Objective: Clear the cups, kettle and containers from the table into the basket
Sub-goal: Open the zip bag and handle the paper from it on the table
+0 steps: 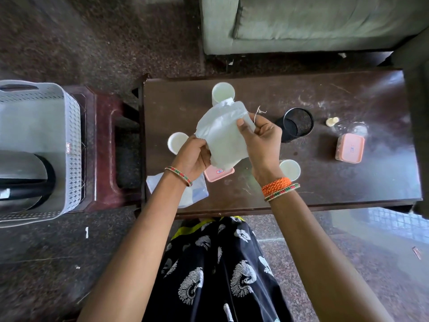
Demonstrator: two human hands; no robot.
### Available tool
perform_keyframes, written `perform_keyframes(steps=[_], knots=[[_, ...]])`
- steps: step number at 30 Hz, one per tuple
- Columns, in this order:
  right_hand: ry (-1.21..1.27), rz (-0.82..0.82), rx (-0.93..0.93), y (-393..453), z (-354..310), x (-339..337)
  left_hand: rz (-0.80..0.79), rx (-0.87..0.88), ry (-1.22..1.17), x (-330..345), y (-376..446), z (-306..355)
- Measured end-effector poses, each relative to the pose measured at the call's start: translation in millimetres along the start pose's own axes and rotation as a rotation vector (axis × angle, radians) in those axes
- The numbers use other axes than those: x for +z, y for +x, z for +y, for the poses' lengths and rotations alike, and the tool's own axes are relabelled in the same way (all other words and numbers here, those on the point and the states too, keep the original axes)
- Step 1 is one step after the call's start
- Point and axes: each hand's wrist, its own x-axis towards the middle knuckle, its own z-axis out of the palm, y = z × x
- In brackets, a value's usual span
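Note:
Both hands hold a white cloth [222, 135] above the dark table [325, 182]: my left hand [192, 156] grips its lower left edge, my right hand [260, 138] pinches its right side. Three white cups stand on the table: one at the back [221, 91], one at the left [176, 141] partly behind my left hand, one near my right wrist [291, 169]. A pink-lidded container [218, 174] sits under the cloth, another [350, 147] at the right. The steel kettle [23, 177] lies inside the grey basket [69, 135] at the left.
A black mesh pen holder [297, 123] stands right of my hands, a small cream object [332, 122] beyond it. A clear plastic bag [192, 194] lies at the table's near left corner. The basket rests on a maroon stool [104, 147]. A green sofa [301, 22] is behind the table.

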Motion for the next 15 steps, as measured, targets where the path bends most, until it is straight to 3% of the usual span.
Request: perform_keyframes(steps=[5,9,15], knots=[[-0.132,0.006,-0.096,8.4,0.6,-7.8,-0.05,-0.008,-0.108,8.1,-2.8,1.3],[-0.235,0.02,-0.11,13.6,6.6,-11.4,-0.088,-0.048,-0.025,18.5,-5.7,8.2],[-0.196,-0.025,-0.078,18.1,12.5,-18.8,0.113,0.109,0.245,18.5,-2.3,-2.3]])
